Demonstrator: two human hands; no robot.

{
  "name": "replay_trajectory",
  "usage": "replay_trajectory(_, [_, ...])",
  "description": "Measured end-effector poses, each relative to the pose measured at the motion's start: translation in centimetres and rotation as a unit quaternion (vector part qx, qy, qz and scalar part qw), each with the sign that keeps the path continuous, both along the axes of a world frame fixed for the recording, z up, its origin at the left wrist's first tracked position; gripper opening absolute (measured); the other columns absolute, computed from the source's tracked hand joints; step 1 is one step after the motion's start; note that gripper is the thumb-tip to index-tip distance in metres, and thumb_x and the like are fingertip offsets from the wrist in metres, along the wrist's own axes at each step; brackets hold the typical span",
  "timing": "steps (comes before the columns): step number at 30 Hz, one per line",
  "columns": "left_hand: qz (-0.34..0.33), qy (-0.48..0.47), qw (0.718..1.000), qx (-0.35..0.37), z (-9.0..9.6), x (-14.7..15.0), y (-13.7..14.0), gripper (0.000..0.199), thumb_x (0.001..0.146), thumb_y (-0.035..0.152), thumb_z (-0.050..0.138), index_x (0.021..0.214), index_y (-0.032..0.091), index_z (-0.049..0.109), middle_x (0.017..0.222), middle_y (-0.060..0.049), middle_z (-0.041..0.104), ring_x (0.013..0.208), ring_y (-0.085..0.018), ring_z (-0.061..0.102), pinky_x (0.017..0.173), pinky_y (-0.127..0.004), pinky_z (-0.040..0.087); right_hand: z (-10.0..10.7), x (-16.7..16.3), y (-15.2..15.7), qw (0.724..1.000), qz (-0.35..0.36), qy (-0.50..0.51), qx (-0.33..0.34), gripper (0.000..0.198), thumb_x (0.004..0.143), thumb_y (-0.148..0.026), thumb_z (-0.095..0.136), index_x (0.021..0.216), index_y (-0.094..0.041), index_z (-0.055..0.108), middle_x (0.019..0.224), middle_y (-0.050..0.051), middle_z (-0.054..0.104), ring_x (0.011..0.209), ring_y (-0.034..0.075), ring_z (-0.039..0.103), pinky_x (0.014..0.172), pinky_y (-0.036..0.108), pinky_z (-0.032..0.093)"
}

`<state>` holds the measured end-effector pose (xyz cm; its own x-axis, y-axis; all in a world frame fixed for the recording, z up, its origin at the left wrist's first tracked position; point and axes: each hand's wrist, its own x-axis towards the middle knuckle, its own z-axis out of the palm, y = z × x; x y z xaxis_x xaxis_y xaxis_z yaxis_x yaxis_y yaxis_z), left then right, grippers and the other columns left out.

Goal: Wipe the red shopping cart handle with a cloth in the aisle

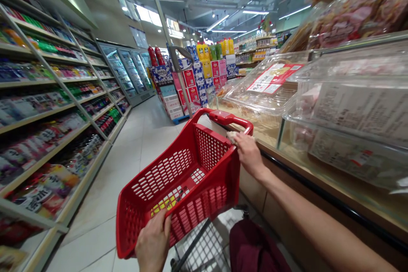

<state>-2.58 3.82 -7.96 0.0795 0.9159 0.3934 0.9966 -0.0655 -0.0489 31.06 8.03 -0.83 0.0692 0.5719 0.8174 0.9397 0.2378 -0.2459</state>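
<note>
Beside the display stand [306,170], where clear plastic boxes [264,89] were piled, the head view showed a red shopping cart [207,185] just in front of the person. The left hand [153,240] had its grip closed over the near rim, toward the lower end of the basket. The right hand [249,153] was at the corner close to the handle [223,115]; its grip was grasping a pale, crumpled cloth [231,137] (it could also have been a tissue), which seemed to touch the rim there.

By my judgement, the work with the cloth on the cart was under way and not complete: the cloth was at this one corner, while the opposite long side and the lower end were well apart from it, so these were perhaps left. Which parts were already done, I could not tell, because the red plastic showed no clear difference. To the left stood long shelves [63,80] with packed goods, and further ahead, stacked drink cartons [191,80].
</note>
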Motion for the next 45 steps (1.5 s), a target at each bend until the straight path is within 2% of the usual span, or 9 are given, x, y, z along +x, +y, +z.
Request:
replay_trajectory(4, [-0.003, -0.010, 1.000, -0.011, 0.1, -0.1, 0.1, 0.032, 0.083, 0.033, 0.036, 0.099, 0.020, 0.061, 0.091, -0.005, 0.067, 0.075, -0.018, 0.060, 0.070, -0.028, 0.043, -1.4, -2.6, -1.0, 0.987, 0.140, -0.074, -0.028, 0.040, 0.081, -0.007, 0.034, 0.113, -0.020, 0.054, 0.117, 0.007, 0.056, 0.115, 0.016, 0.045, 0.097, 0.038, 0.035])
replay_trajectory(10, [0.015, -0.008, 1.000, -0.014, 0.2, 0.2, 0.1, 0.030, 0.083, 0.033, 0.038, 0.099, 0.021, 0.061, 0.091, -0.004, 0.067, 0.075, -0.017, 0.060, 0.070, -0.028, 0.043, 0.5, 0.5, 0.5, 0.999, 0.001, 0.050, 0.003, 0.038, 0.076, -0.008, 0.038, 0.109, -0.015, 0.056, 0.112, 0.011, 0.059, 0.111, 0.022, 0.048, 0.096, 0.045, 0.035])
replay_trajectory(16, [0.009, -0.009, 0.999, -0.030, 0.6, 0.5, 0.2, 0.031, 0.083, 0.034, 0.038, 0.096, 0.020, 0.062, 0.088, -0.004, 0.067, 0.073, -0.017, 0.061, 0.068, -0.027, 0.043, -1.1, -4.2, -1.2, 0.982, 0.182, 0.027, -0.026, 0.031, 0.079, -0.009, 0.037, 0.098, -0.018, 0.059, 0.101, 0.007, 0.064, 0.098, 0.017, 0.056, 0.089, 0.035, 0.042])
replay_trajectory(20, [0.002, -0.002, 1.000, -0.024, 0.5, 0.3, 0.1, 0.030, 0.083, 0.032, 0.037, 0.097, 0.021, 0.062, 0.087, -0.004, 0.067, 0.073, -0.017, 0.060, 0.069, -0.026, 0.043, 3.0, -1.2, -1.9, 0.977, 0.098, 0.186, -0.045, 0.030, 0.071, -0.014, 0.045, 0.098, -0.019, 0.058, 0.092, 0.004, 0.065, 0.080, 0.016, 0.061, 0.072, 0.028, 0.048])
replay_trajectory(25, [0.006, -0.009, 1.000, -0.016, 0.3, 0.2, -0.1, 0.029, 0.082, 0.030, 0.038, 0.096, 0.021, 0.062, 0.085, -0.005, 0.067, 0.074, -0.017, 0.060, 0.070, -0.026, 0.043, 7.9, 2.6, -1.4, 0.978, 0.014, 0.166, -0.125, 0.014, 0.062, -0.022, 0.059, 0.076, -0.019, 0.059, 0.069, 0.000, 0.062, 0.061, 0.014, 0.057, 0.056, 0.024, 0.044])
replay_trajectory(29, [0.011, -0.025, 0.999, -0.027, 0.6, 0.4, -0.2, 0.028, 0.082, 0.030, 0.039, 0.094, 0.022, 0.063, 0.085, -0.003, 0.067, 0.072, -0.016, 0.060, 0.068, -0.026, 0.043, 5.9, -1.4, 0.1, 0.933, 0.129, 0.153, -0.301, 0.012, 0.062, -0.019, 0.063, 0.074, -0.020, 0.058, 0.063, -0.004, 0.061, 0.055, 0.010, 0.055, 0.048, 0.018, 0.039])
replay_trajectory(31, [0.008, -0.030, 0.999, -0.033, 0.7, 0.5, -0.3, 0.028, 0.082, 0.030, 0.039, 0.094, 0.023, 0.063, 0.086, -0.003, 0.068, 0.072, -0.015, 0.060, 0.068, -0.025, 0.043, 4.5, -3.5, 1.1, 0.923, 0.147, 0.138, -0.328, 0.012, 0.064, -0.016, 0.062, 0.074, -0.019, 0.058, 0.066, -0.003, 0.062, 0.059, 0.010, 0.056, 0.050, 0.018, 0.039])
replay_trajectory(40, [0.017, -0.059, 0.997, -0.036, 0.1, 0.6, -0.4, 0.026, 0.083, 0.029, 0.038, 0.094, 0.026, 0.061, 0.086, -0.001, 0.068, 0.073, -0.014, 0.061, 0.064, -0.022, 0.042, 2.1, -6.6, 1.9, 0.982, 0.064, -0.088, -0.157, 0.013, 0.078, -0.026, 0.055, 0.068, -0.020, 0.061, 0.082, 0.004, 0.059, 0.079, 0.017, 0.051, 0.070, 0.029, 0.037])
replay_trajectory(45, [0.031, -0.080, 0.994, -0.071, 0.8, 0.8, -0.3, 0.025, 0.083, 0.029, 0.037, 0.093, 0.025, 0.060, 0.090, -0.001, 0.067, 0.075, -0.015, 0.061, 0.061, -0.022, 0.041, -1.1, -9.5, 0.7, 0.985, 0.068, -0.094, -0.128, 0.035, 0.074, -0.045, 0.056, 0.098, -0.019, 0.058, 0.105, 0.010, 0.057, 0.095, 0.026, 0.047, 0.083, 0.042, 0.035])
